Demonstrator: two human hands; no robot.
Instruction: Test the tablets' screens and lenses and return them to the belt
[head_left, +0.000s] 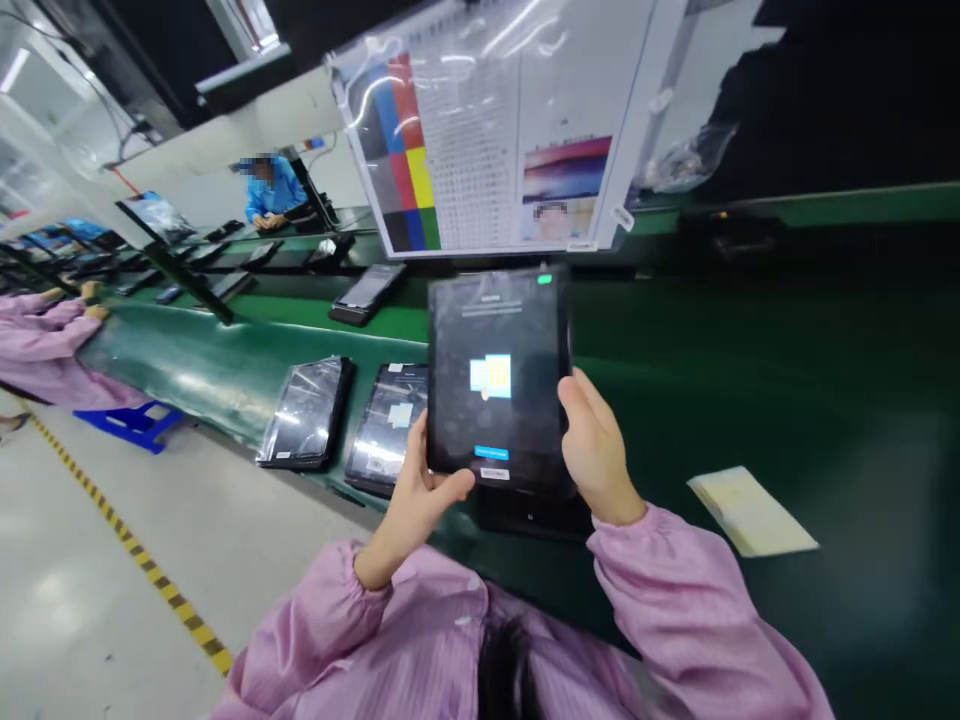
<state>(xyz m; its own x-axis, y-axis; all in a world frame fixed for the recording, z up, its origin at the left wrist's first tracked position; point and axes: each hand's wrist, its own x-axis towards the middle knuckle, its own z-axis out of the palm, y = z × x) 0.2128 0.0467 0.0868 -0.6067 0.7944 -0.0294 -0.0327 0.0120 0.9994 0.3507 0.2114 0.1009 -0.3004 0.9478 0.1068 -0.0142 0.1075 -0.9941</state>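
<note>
A black tablet (pixel 499 385) is held up in front of me, its screen lit with a small picture, lines of text and a blue button. My left hand (pixel 424 480) grips its lower left corner, thumb on the front edge. My right hand (pixel 596 440) is closed round its right edge. Beneath it, another dark tablet (pixel 532 515) lies partly hidden on the bench. Just left of my left hand rests a tablet with a lit screen (pixel 382 430). Further left is a tablet in clear plastic film (pixel 304 415), its screen dark.
On the green bench (pixel 637 340), a cream-coloured pad (pixel 750 510) lies at right. A plastic-covered chart (pixel 480 140) hangs ahead. Several devices, including a tablet (pixel 367 290), line the strip behind. One person in blue (pixel 274 195) sits across; a pink sleeve (pixel 45 335) shows far left, near a blue stool (pixel 131 425).
</note>
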